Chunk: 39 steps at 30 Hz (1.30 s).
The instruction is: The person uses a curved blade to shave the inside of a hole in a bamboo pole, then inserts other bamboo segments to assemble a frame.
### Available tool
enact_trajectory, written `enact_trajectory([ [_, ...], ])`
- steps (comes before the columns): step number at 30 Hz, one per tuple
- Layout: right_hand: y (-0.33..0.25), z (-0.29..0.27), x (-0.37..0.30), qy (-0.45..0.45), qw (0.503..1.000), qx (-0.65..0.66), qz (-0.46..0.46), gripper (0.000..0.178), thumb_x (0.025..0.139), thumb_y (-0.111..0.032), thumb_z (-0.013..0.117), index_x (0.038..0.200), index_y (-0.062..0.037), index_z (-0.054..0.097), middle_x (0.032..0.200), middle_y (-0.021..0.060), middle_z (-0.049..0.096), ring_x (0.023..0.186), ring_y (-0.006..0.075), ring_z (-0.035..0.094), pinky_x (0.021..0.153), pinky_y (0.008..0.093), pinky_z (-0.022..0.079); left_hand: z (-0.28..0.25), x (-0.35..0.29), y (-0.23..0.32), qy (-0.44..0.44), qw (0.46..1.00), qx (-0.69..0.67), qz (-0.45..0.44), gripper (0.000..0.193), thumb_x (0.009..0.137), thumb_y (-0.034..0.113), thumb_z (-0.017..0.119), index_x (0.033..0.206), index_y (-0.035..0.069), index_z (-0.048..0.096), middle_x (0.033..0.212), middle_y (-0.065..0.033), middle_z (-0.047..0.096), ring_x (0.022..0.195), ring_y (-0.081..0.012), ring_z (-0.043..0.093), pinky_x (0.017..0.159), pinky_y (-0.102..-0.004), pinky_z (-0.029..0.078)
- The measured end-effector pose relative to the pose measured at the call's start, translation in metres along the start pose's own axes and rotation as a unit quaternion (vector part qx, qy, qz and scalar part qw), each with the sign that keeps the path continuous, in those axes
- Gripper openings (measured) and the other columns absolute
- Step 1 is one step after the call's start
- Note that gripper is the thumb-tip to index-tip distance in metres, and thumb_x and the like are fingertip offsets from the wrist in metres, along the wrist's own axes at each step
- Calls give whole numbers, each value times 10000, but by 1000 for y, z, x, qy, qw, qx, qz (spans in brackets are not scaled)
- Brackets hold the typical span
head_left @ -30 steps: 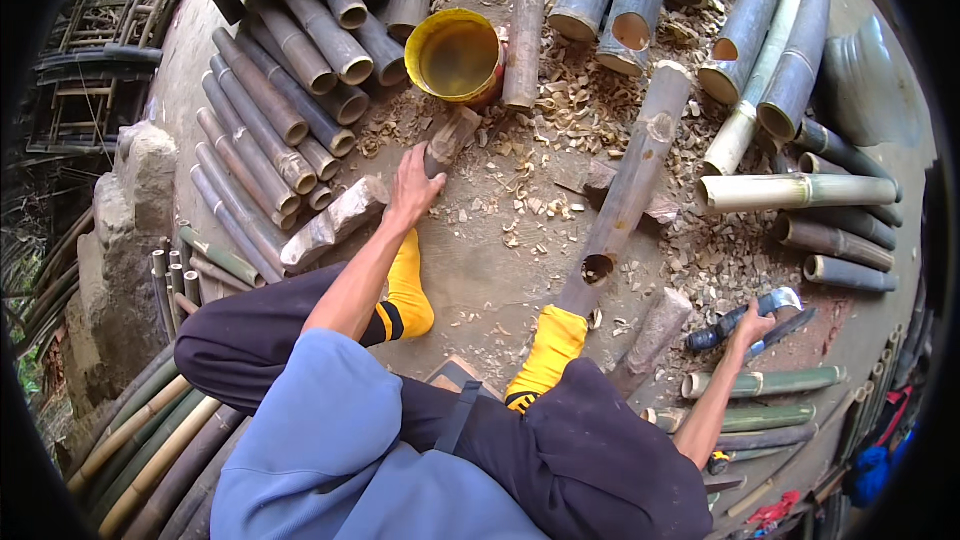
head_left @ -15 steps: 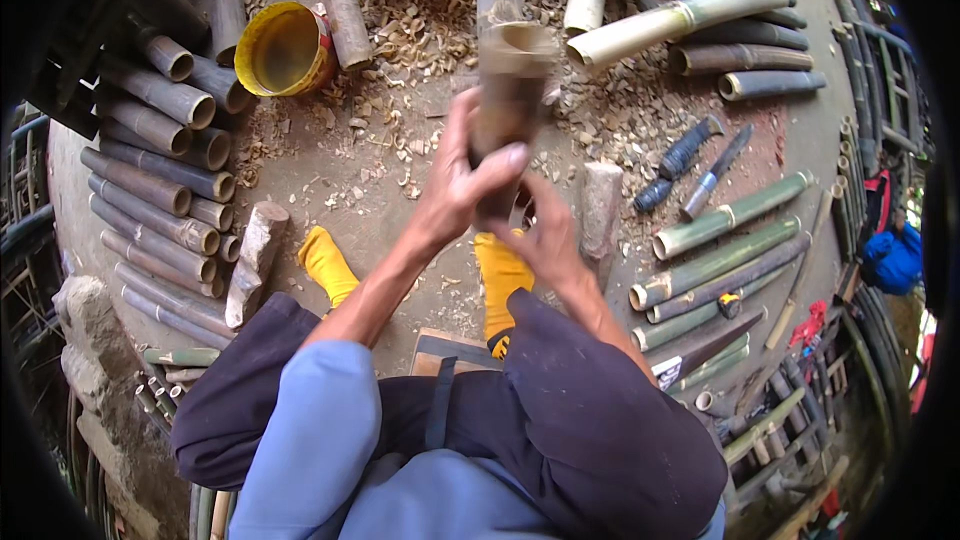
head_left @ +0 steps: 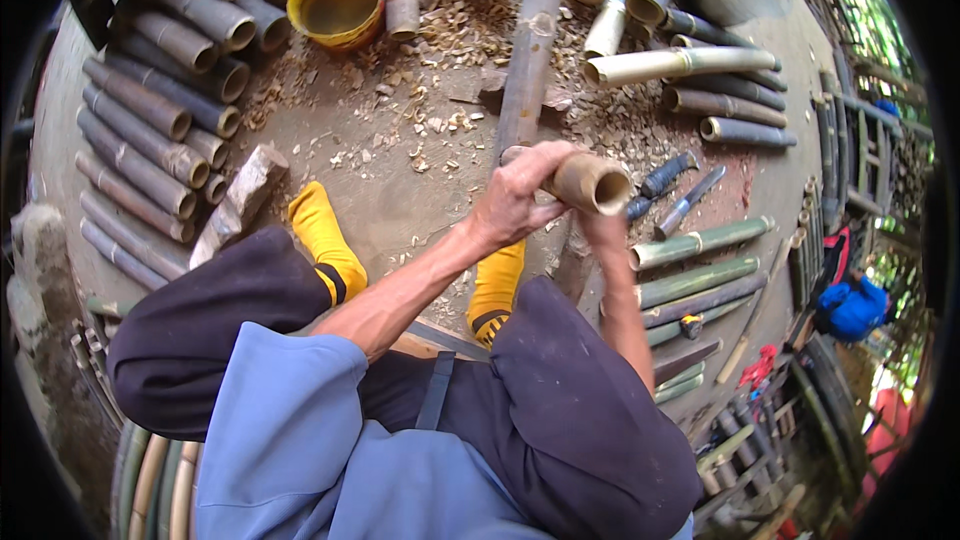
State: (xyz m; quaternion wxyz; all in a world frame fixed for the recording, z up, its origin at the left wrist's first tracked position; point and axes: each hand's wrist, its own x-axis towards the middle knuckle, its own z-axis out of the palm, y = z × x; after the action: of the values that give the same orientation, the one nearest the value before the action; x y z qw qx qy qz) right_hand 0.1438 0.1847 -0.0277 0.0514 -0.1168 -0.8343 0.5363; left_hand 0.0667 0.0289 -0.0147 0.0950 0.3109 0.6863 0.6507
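My left hand (head_left: 520, 195) is wrapped round a short brown bamboo tube (head_left: 570, 178) in front of my knees. The tube's hollow end points right and towards me. Below that end is my right hand (head_left: 605, 232), blurred, its fingers mostly hidden by the tube; whether it grips the tube I cannot tell. Just beyond my left hand, a longer bamboo piece (head_left: 530, 60) stretches away from me, its near end partly covered by the hand.
Bamboo tubes (head_left: 150, 140) are stacked at left beside a yellow bucket (head_left: 375, 25) of murky liquid. Shavings (head_left: 430, 90) litter the ground ahead. At right lie a knife (head_left: 690, 202), a dark-handled tool (head_left: 668, 175), green bamboo lengths (head_left: 700, 243) and a saw (head_left: 685, 362).
The bamboo tube has swung from pointing away from me to pointing right, its open end now towards me. Both hands have shifted right with it. My view has turned slightly.
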Motion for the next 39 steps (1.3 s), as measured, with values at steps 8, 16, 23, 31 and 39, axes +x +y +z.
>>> enact_trajectory([
  [8,-184,-39,39,144,938,-233,-212,415,884,-153,359,1128,86,596,1137,216,610,1072,301,582,1044,430,349,12,-16,-2,47,999,5,-7,575,634,50,755,1159,26,521,1115,-156,590,1059,-321,574,906,-375,476],
  [16,-175,-21,33,11,970,-214,-111,424,886,-223,431,1144,77,584,1135,222,620,1139,308,562,1060,481,297,12,-11,-5,86,995,47,9,607,563,76,756,1126,63,532,1088,-118,593,1058,-321,566,955,-489,413],
  [23,-130,-17,40,-22,973,-230,-14,337,862,-176,516,1131,1,617,1051,233,632,1031,365,601,994,472,390,34,11,-21,21,999,-37,18,489,532,122,787,968,45,582,970,-139,623,933,-320,598,805,-407,460],
  [31,-150,-39,53,131,954,-247,-110,344,816,-101,500,1098,49,627,1036,178,658,1029,265,607,1009,399,360,33,9,-33,-28,996,-82,22,470,583,151,803,991,49,592,941,-130,620,926,-324,595,797,-402,463],
  [39,-108,-15,23,163,976,130,-63,298,835,-140,545,1033,58,647,915,130,681,870,202,637,858,311,469,26,22,-21,-55,998,22,18,448,566,193,786,939,49,583,873,-129,631,852,-315,613,771,-394,464],
])
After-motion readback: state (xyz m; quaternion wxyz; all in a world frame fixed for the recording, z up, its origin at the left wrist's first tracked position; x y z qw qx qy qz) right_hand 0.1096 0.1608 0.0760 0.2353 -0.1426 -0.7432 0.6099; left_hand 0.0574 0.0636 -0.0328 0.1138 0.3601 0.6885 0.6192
